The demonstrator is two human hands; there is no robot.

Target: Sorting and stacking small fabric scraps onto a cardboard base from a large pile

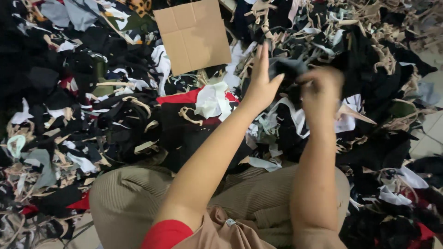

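Note:
My left hand (261,79) and my right hand (321,89) are both raised over a big heap of fabric scraps, holding a dark grey scrap of cloth (287,68) between them. The left hand pinches its left edge with thumb and fingers, the other fingers pointing up. My right hand is blurred and closed on the scrap's right side. Below it lie black and white strips of fabric (295,120).
Fabric offcuts in black, white, beige and red cover the floor all around. A flat piece of brown cardboard (193,34) lies on the heap ahead. A red cloth with a white scrap (210,99) sits left of my hands. My knees in ribbed beige trousers (134,198) are below.

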